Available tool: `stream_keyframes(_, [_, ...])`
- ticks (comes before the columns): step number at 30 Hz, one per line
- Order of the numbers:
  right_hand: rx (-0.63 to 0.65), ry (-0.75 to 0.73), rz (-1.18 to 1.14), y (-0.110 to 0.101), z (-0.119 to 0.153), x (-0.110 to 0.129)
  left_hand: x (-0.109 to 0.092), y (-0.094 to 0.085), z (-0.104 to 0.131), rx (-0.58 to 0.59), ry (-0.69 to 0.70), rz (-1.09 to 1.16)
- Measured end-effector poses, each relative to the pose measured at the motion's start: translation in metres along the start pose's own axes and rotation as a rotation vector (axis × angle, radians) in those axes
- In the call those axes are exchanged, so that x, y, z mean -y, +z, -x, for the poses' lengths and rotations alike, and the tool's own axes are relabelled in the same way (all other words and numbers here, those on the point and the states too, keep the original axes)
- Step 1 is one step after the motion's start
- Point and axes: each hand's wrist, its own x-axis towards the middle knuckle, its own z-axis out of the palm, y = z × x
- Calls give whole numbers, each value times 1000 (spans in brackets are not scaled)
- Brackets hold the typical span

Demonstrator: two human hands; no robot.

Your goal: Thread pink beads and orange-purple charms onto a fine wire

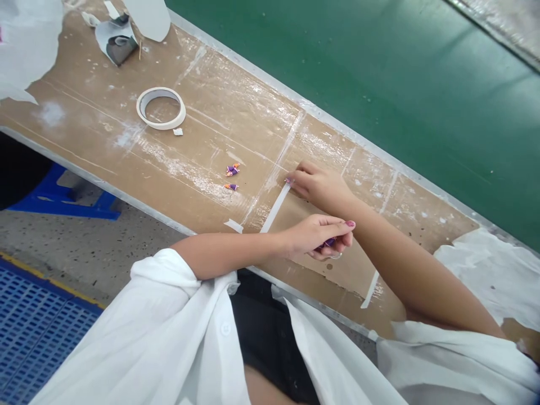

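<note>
The right hand (318, 185) presses its fingertips on the far end of a tape strip (275, 208) to pin it flat on the desk (202, 101), while the left hand (320, 236), its grip pinched together, holds small purple pieces (329, 243) close by.

- worktop (126, 146): brown cardboard, white smears and scratch lines
- tape strip (276, 207) under right hand (320, 185): white
- tape roll (161, 108), 10 o'clock of the hands: off-white
- small parts (232, 171), 9 o'clock of right hand: purple with orange
- left hand (320, 236): magenta nails, purple piece in fingers
- conveyor belt (379, 84), 12 o'clock: green
- sleeves (169, 315): white
- crate (37, 332), 8 o'clock: blue grid
- stool (59, 197): blue
</note>
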Motion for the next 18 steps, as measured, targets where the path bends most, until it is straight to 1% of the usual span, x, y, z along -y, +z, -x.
stream_keyframes(3, [123,-67,149,-2,-14,5,0,-1,-2,-39,-5,4])
stream_keyframes(4, [134,-69,162,-3,-15,4,0,-1,-3,-49,-2,10])
stream_keyframes(5, [117,-55,144,-4,-14,1,0,-1,-3,-67,7,25])
stream_keyframes(6, [62,-25,96,-7,-10,-2,0,-1,-4,-101,26,51])
stream_keyframes(7, [-30,20,22,-10,-3,-5,0,-1,-5,-154,53,90])
stream_keyframes(10, [-419,167,-276,-20,31,-9,-1,-1,-6,-352,150,237])
stream_keyframes(11, [-530,208,-348,-24,44,-8,-1,-1,-6,-390,171,269])
stream_keyframes(12, [-608,234,-386,-27,57,-4,-1,-1,-6,-399,180,282])
stream_keyframes(13, [-637,226,-383,-30,69,1,0,-1,-6,-382,179,276])
stream_keyframes(15, [-639,144,-328,-34,89,14,2,-1,-5,-297,158,214])
stream_keyframes(18, [-635,28,-268,-35,107,32,7,-1,-3,-181,139,103])
